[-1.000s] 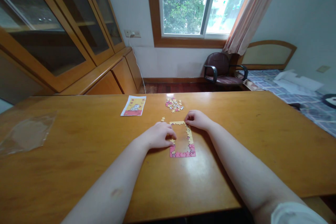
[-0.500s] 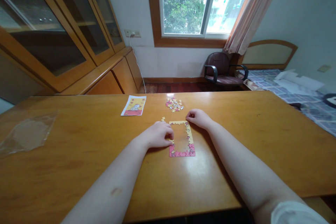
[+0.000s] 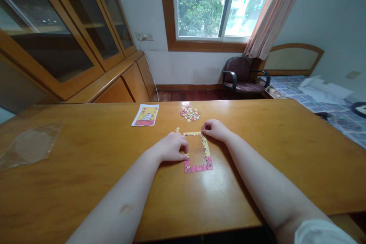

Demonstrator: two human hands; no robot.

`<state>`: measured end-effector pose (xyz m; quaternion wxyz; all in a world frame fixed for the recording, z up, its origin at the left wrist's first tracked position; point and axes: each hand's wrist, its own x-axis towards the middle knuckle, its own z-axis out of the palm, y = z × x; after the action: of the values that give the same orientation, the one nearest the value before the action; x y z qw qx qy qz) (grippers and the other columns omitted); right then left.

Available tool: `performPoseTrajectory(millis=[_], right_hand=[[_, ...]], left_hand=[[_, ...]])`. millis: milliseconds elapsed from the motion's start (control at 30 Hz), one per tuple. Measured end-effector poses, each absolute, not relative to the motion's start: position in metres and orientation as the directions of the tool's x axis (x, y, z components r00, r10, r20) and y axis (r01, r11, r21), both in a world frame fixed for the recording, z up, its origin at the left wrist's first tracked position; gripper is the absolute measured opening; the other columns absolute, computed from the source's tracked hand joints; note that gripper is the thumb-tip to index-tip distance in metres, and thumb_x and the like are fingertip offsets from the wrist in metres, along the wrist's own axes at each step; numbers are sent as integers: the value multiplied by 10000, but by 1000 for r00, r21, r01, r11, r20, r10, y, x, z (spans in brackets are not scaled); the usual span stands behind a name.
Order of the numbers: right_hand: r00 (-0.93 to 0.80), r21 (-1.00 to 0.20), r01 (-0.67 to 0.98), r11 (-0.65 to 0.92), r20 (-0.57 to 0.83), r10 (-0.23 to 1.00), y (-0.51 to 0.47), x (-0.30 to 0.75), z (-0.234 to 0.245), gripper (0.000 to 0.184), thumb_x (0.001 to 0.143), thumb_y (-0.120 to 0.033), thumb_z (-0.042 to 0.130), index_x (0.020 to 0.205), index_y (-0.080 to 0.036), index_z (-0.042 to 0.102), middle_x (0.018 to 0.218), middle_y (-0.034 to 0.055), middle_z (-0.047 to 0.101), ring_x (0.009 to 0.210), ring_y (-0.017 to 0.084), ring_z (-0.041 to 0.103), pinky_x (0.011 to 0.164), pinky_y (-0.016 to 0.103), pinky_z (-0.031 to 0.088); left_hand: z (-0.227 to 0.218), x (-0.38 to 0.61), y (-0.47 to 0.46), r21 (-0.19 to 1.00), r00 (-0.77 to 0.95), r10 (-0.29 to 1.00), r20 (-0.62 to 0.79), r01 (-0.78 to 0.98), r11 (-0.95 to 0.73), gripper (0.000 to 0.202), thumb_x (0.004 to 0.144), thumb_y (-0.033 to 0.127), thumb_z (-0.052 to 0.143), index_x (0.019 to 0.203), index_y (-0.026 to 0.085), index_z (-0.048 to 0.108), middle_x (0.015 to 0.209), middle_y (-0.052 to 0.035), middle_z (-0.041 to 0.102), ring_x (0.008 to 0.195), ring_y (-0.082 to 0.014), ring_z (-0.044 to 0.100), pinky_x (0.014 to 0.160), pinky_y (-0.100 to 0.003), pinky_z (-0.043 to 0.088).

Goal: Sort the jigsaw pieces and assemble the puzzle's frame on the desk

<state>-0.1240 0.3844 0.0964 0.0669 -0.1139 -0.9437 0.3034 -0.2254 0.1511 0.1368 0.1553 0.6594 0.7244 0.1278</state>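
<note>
The border of a jigsaw puzzle [image 3: 197, 168] lies on the table as a hollow rectangle, pink at the near end and yellow along the far and right sides. My left hand [image 3: 174, 147] is at its left edge, fingers curled and thumb closed in, hiding much of that side. At the far right corner, my right hand [image 3: 215, 129] pinches the border between thumb and fingertips. A few loose yellow puzzle pieces [image 3: 177, 129] lie just beyond my left hand. Farther off sits a pile of mixed puzzle pieces [image 3: 190, 114].
A picture card [image 3: 145, 115] of a white animal on yellow and pink lies at the far left. A clear plastic bag [image 3: 30, 145] rests on the wooden table [image 3: 108, 175]. Beyond stand a glass-door cabinet [image 3: 85, 23], an armchair [image 3: 239, 72] and a bed [image 3: 297, 87].
The puzzle border has turned slightly, its near left corner shifting a little toward me. My right hand has moved slightly left and down onto the far right corner; my left hand has barely moved.
</note>
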Motion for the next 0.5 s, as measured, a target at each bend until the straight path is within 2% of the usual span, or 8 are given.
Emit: performPoseTrajectory(millis=[67, 167, 233, 300, 367, 500], right_hand=[[-957, -589, 181, 787, 80, 280, 384, -124, 96, 73, 727, -248, 654, 689, -188, 669, 702, -7, 639, 656, 114, 535, 623, 221, 387], [-897, -607, 205, 768, 196, 395, 381, -123, 103, 131, 774, -294, 619, 730, -176, 656, 731, 10, 627, 672, 126, 519, 639, 235, 386], [-825, -640, 215, 738, 285, 488, 380, -121, 116, 186, 816, -330, 571, 763, -170, 650, 736, 22, 624, 672, 134, 518, 642, 242, 388], [-766, -676, 242, 696, 308, 565, 379, -118, 134, 250, 854, -375, 516, 802, -170, 650, 713, 26, 624, 643, 140, 521, 613, 244, 384], [-781, -658, 296, 692, 250, 573, 379, -114, 152, 258, 866, -369, 499, 814, -173, 659, 726, 36, 646, 641, 146, 534, 598, 246, 376], [-814, -564, 491, 664, -24, 581, 383, -99, 163, 163, 830, -252, 554, 818, -165, 691, 808, 68, 699, 684, 163, 583, 602, 249, 382]], left_hand=[[139, -225, 151, 396, -86, 995, -54, 913, 100, 163, 682, 378, 721, 745, 231, 690, 807, 10, 666, 823, -162, 573, 803, -294, 379], [141, -227, 151, 400, -117, 993, -19, 909, 115, 138, 750, 358, 655, 792, 229, 683, 830, 2, 671, 815, -158, 580, 799, -291, 397], [142, -231, 151, 376, -190, 982, 14, 911, 171, 135, 797, 328, 591, 803, 224, 677, 829, -10, 672, 806, -163, 581, 779, -291, 410], [141, -237, 150, 342, -290, 957, 34, 903, 261, 169, 823, 314, 539, 809, 216, 675, 817, -29, 671, 801, -176, 582, 755, -294, 420], [140, -244, 149, 322, -387, 921, 45, 879, 353, 200, 836, 315, 503, 825, 210, 674, 816, -42, 669, 808, -187, 585, 744, -295, 428], [137, -258, 145, 320, -533, 843, 74, 813, 486, 257, 856, 327, 445, 861, 201, 668, 905, -62, 675, 873, -201, 596, 748, -285, 439]])
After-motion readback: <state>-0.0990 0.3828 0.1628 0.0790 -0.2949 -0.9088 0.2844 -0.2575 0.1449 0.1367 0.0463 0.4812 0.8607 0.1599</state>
